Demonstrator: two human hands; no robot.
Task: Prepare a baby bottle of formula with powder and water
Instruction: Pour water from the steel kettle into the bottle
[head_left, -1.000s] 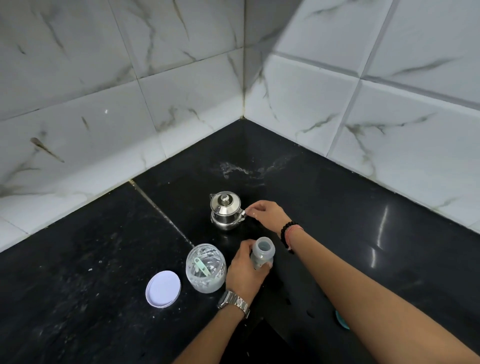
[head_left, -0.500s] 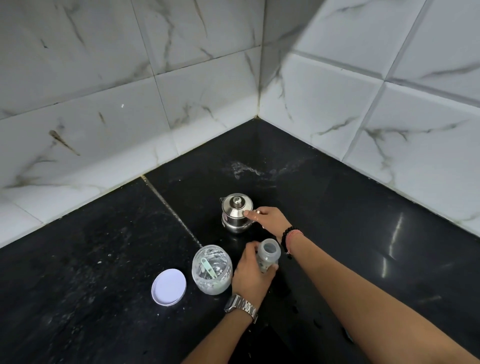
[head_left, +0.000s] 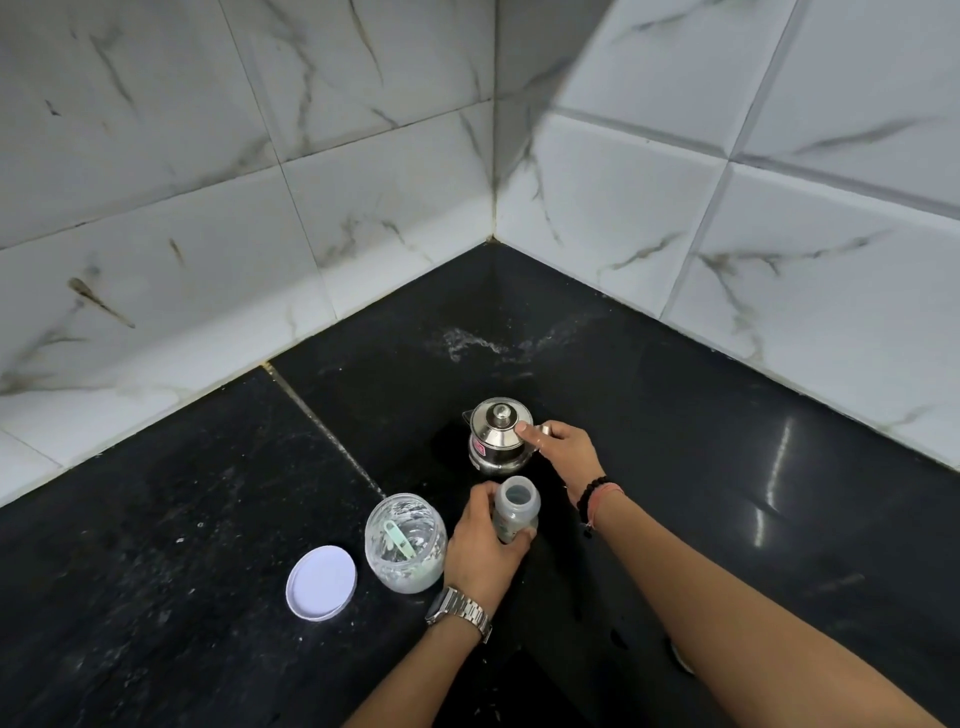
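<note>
Toward the desk's back corner, the kettle (head_left: 497, 436), right hand (head_left: 563, 451) clamped on its handle, stands just behind the upright open bottle (head_left: 514, 515) gripped by the left hand (head_left: 480, 545).

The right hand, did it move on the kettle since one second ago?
Yes. The right hand has slid from the kettle's handle side up onto it, thumb now on the lid.

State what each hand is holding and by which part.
Left hand grips the open baby bottle around its body. Right hand holds the steel kettle by its side handle, thumb against the lid.
</note>
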